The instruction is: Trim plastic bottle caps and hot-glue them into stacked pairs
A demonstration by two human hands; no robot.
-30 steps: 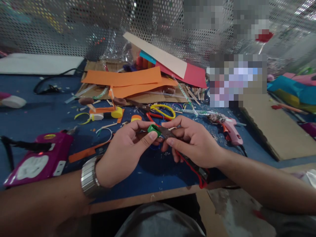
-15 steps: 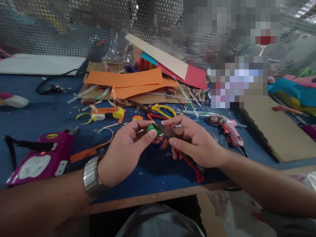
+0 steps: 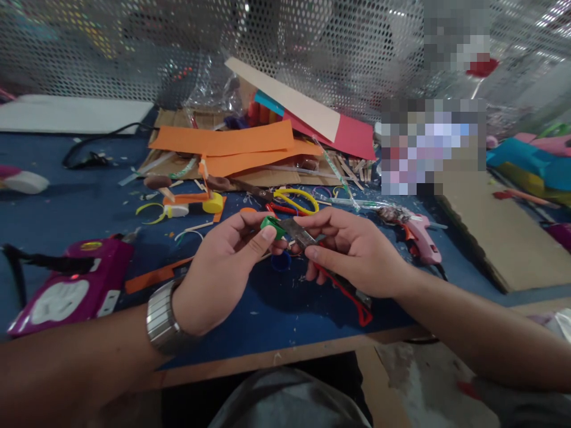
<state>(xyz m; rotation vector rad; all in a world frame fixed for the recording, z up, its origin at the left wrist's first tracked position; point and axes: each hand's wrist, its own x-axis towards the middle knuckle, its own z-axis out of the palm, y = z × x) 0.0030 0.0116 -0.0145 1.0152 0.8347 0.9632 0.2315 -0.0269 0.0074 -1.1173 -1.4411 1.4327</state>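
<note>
Above the near part of the blue table, my left hand [image 3: 227, 261] pinches a small green bottle cap [image 3: 272, 224] between thumb and fingers, its hollow side partly showing. My right hand [image 3: 357, 252] grips a utility knife with a dark, worn blade [image 3: 298, 233] and a red-edged handle [image 3: 363, 312]. The blade's tip points left, close to the cap's rim; whether it touches is hard to tell. Fingers hide part of both things. Just below the hands, a blue bottle cap [image 3: 281, 261] lies on the table.
Yellow-and-red-handled scissors [image 3: 297, 202] lie behind my hands, beside an orange-and-yellow craft piece [image 3: 191, 205]. A purple device [image 3: 75, 282] stands left, a pink glue gun [image 3: 422, 238] right. Orange sheets [image 3: 223, 139] and cardboard [image 3: 513, 238] lie farther back and right.
My left hand has shifted slightly left with the green cap, and the cap has turned and come away from the blade. More of the blade and the blue cap now shows.
</note>
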